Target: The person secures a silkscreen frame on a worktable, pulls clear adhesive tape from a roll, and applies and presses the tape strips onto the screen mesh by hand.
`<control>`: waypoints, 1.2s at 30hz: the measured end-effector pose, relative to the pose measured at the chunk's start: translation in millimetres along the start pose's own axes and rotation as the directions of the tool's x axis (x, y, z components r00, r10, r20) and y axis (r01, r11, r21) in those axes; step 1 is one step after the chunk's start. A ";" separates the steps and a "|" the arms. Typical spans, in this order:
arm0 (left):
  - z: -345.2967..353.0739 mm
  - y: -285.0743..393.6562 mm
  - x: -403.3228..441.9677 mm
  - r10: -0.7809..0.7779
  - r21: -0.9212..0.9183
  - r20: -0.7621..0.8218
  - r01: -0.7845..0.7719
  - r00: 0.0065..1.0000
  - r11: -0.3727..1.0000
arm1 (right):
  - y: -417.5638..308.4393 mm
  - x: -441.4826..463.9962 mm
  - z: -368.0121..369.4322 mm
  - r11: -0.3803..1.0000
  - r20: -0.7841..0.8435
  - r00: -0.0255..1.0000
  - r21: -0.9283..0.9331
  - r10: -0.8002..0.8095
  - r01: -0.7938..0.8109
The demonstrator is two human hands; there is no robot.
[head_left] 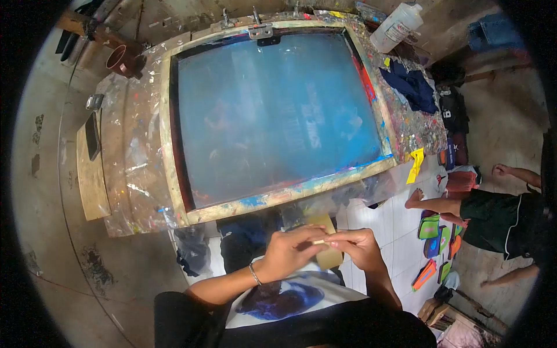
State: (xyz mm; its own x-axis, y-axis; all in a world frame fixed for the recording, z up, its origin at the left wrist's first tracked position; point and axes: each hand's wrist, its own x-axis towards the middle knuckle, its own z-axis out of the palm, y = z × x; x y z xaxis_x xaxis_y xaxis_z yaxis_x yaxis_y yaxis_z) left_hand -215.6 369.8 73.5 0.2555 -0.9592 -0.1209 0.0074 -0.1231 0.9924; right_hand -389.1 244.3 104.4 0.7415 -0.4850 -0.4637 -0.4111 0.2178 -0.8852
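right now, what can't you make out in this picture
- Head view: the middle of the tan strip, covered by the left hand and right hand.
- Head view: the print on the white bottle, too small and blurred to read.
- Head view: the upper body of the other person, cut off by the dark right edge.

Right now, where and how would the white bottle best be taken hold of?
Probably around the middle of the white bottle, with the right hand coming from the near side, fingers wrapping the body. The body is broad and narrows to a short neck, and the wooden frame lies to its left.
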 end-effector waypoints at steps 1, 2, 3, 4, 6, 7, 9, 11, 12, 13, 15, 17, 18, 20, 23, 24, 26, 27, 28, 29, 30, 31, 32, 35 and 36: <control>-1.9 4.9 0.9 -0.025 -0.005 -0.021 0.025 0.999 1.000 | -1.8 3.3 4.5 0.999 -0.009 1.000 0.045 0.020 -0.019; -1.7 4.6 1.0 -0.029 -0.005 -0.020 0.029 0.999 1.000 | -3.1 6.3 6.7 0.996 -0.016 0.999 0.087 0.035 -0.034; -1.5 4.1 1.3 -0.013 0.043 -0.057 0.015 0.998 0.999 | -1.1 8.8 6.4 0.996 0.002 1.000 0.085 0.001 -0.001; -1.1 3.7 1.2 0.004 0.090 -0.092 0.005 0.996 0.996 | 2.3 10.0 5.5 0.996 0.003 1.000 0.088 0.003 -0.004; 2.4 -0.5 2.2 0.040 0.102 -0.129 -0.027 0.991 0.994 | 9.8 11.9 3.4 0.996 0.026 0.999 0.090 -0.021 0.019; 4.0 -2.6 3.1 0.083 0.117 -0.164 -0.064 0.983 0.991 | 13.0 12.5 3.7 0.996 0.026 0.999 0.093 -0.019 0.017; 6.5 -5.1 3.0 0.054 0.134 -0.174 -0.031 0.983 0.991 | 19.3 11.9 6.9 0.992 -0.004 1.000 0.124 0.010 -0.010; 7.7 -2.8 1.9 0.023 0.151 -0.185 0.005 0.982 0.989 | 22.1 13.2 10.9 0.987 -0.018 1.000 0.162 -0.001 0.004; 7.0 3.4 1.5 -0.067 0.111 -0.202 0.091 0.977 0.990 | 19.6 15.7 13.6 0.981 -0.031 0.999 0.194 -0.020 0.025; 6.7 7.6 1.2 -0.157 0.069 -0.216 0.175 0.964 0.982 | 13.2 15.9 14.0 0.980 -0.032 0.999 0.200 -0.014 0.020; 6.3 8.6 -0.3 -0.144 0.086 -0.210 0.165 0.967 0.983 | -4.3 13.0 13.3 0.922 -0.045 0.995 0.382 0.086 -0.062; 2.9 11.1 -0.1 -0.127 0.104 -0.205 0.150 0.970 0.983 | 1.4 12.9 13.7 0.928 -0.028 0.993 0.359 0.112 -0.095; -0.4 13.9 2.4 -0.157 0.117 -0.176 0.179 0.972 0.977 | 3.4 13.1 13.8 0.936 -0.008 0.991 0.330 0.135 -0.125; -3.7 14.2 5.0 -0.189 0.136 -0.149 0.209 0.971 0.968 | 4.4 14.2 15.5 0.936 -0.006 0.991 0.330 0.134 -0.125; -5.2 8.5 4.1 -0.063 0.170 -0.124 0.084 0.990 0.982 | 6.2 16.7 20.3 0.938 -0.005 0.992 0.323 0.130 -0.121; -4.7 7.9 3.0 -0.071 0.166 -0.121 0.090 0.990 0.982 | 6.7 16.7 21.0 0.943 -0.006 0.992 0.311 0.126 -0.118; -4.5 5.9 2.4 -0.079 0.162 -0.117 0.097 0.990 0.982 | 10.6 17.6 21.2 0.947 -0.003 0.992 0.296 0.128 -0.122; -5.0 4.5 1.9 -0.059 0.164 -0.129 0.080 0.990 0.983 | 12.1 17.8 21.4 0.952 0.001 0.992 0.279 0.129 -0.124; -5.8 3.3 1.8 -0.038 0.167 -0.142 0.061 0.989 0.984 | 11.8 18.1 21.3 0.952 0.001 0.992 0.280 0.129 -0.124; -7.2 2.5 1.0 -0.037 0.168 -0.142 0.061 0.989 0.984 | 10.9 18.6 21.2 0.951 0.016 0.991 0.280 0.134 -0.133; -9.0 2.0 -0.2 -0.048 0.178 -0.125 0.070 0.991 0.982 | 9.7 19.1 21.2 0.949 0.030 0.990 0.280 0.138 -0.141; -10.2 1.7 -0.4 -0.057 0.188 -0.109 0.077 0.992 0.979 | 6.9 19.5 20.8 0.950 0.029 0.990 0.281 0.135 -0.137; -9.9 1.6 0.1 -0.054 0.189 -0.109 0.074 0.993 0.979 | 3.3 19.6 20.0 0.960 0.059 0.990 0.242 0.128 -0.139; -8.3 0.2 -1.3 -0.001 0.192 -0.149 0.030 0.989 0.981 | 1.9 19.1 18.1 0.989 0.133 0.986 0.101 0.097 -0.111; -7.8 -1.1 -1.9 -0.013 0.205 -0.167 0.048 0.986 0.978 | 1.9 19.0 17.3 0.997 0.179 0.981 -0.003 0.075 -0.075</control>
State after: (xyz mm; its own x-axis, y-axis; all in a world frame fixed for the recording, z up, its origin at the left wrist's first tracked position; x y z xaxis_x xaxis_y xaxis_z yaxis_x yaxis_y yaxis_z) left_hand -208.5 373.7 72.8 0.4131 -0.9016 -0.1285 -0.1790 -0.2188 0.9592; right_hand -366.7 250.1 93.3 0.7915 -0.3080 -0.5279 -0.4676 0.2509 -0.8476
